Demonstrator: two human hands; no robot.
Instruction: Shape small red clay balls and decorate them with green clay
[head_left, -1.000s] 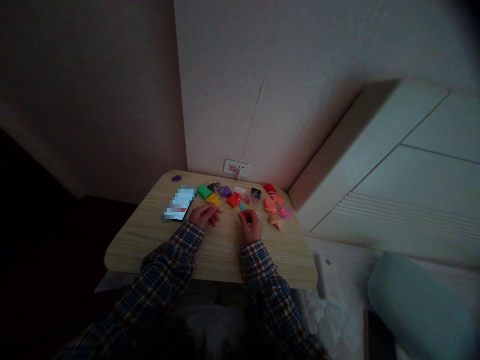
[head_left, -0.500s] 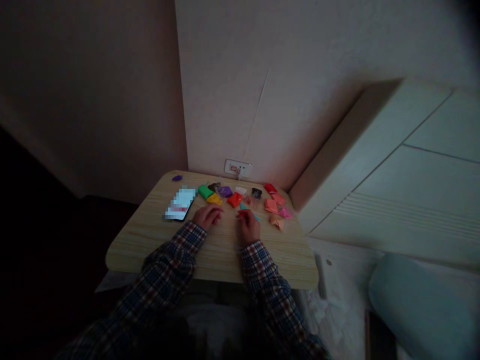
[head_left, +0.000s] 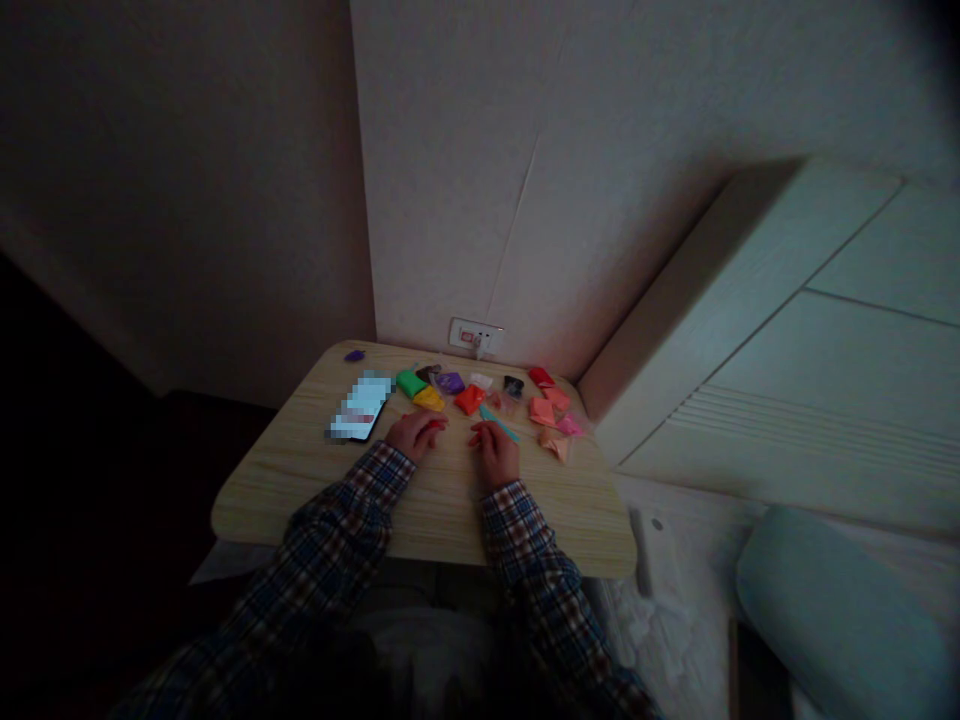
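Observation:
My left hand (head_left: 411,434) rests over the table with its fingers curled. A small red piece of clay (head_left: 436,425) shows at its fingertips. Opposite it, my right hand (head_left: 497,455) has its thumb and fingers drawn together; what lies between them, if anything, is too small to make out. Just behind the right hand lies a light-blue flat tool (head_left: 501,424), partly covered by the fingers. A yellow clay packet (head_left: 429,399) is close beyond my left hand. An orange-red packet (head_left: 470,400) lies beyond the gap between both hands.
A phone (head_left: 363,406) with a lit, blurred screen lies left on the wooden table (head_left: 315,500). Green (head_left: 410,383), purple (head_left: 450,383) and black (head_left: 513,386) packets line the back. Several pink and red packets, including a salmon one (head_left: 541,410), sit right. A wall socket (head_left: 477,336) is behind.
Red now shows at my left fingertips, where before it showed at my right fingertips. My right hand has shifted slightly left. The packets and phone stay put.

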